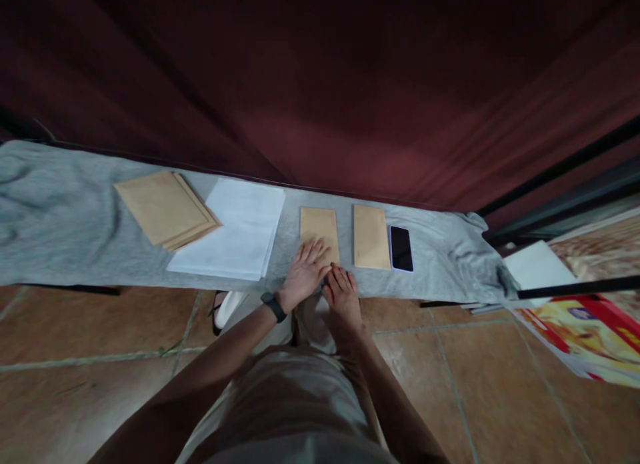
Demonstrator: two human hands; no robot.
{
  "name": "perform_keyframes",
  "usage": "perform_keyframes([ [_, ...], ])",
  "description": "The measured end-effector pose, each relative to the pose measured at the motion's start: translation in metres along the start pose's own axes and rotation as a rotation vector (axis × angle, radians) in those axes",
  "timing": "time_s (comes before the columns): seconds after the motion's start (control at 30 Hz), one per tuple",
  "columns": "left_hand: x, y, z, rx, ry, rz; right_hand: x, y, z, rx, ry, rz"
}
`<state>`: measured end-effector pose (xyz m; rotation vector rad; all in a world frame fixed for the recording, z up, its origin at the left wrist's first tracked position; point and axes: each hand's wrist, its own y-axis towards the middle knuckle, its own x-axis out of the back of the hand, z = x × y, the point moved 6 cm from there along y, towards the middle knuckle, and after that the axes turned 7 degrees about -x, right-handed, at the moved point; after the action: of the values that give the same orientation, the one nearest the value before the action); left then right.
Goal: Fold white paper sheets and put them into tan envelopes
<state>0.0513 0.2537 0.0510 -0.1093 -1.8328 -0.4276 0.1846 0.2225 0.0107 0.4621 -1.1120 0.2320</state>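
Observation:
A small brown paper envelope (319, 223) lies on the grey cloth in front of me. Across its lower part rests my left hand (306, 267), fingers stretched out flat, with a dark watch on the wrist. My right hand (343, 291) lies at the envelope's lower right corner, its fingers extended on the cloth's near edge. A second brown envelope (371, 237) sits apart to the right, beside a phone (401, 249) with a dark screen. To the left are a stack of white paper sheets (240, 231) and a pile of larger brown envelopes (163, 207) overlapping it.
The grey cloth (65, 217) covers a long narrow surface. Behind it hangs a dark red curtain (320, 117). At the right stand black metal bars (565, 164) and a red and yellow box (585, 331). Brown floor tiles (125, 331) lie below.

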Motion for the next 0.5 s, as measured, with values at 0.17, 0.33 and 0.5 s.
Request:
perform_keyframes([
  [0.17, -0.02, 0.015, 0.004, -0.076, 0.023, 0.088, 0.001, -0.001, 0.002, -0.02, 0.03, -0.042],
  [0.33, -0.029, 0.029, 0.015, -0.14, 0.031, 0.106, 0.003, -0.002, 0.003, -0.019, 0.047, -0.08],
  [0.5, -0.033, 0.049, 0.03, -0.178, -0.013, 0.118, 0.003, -0.002, 0.003, -0.022, 0.087, -0.07],
])
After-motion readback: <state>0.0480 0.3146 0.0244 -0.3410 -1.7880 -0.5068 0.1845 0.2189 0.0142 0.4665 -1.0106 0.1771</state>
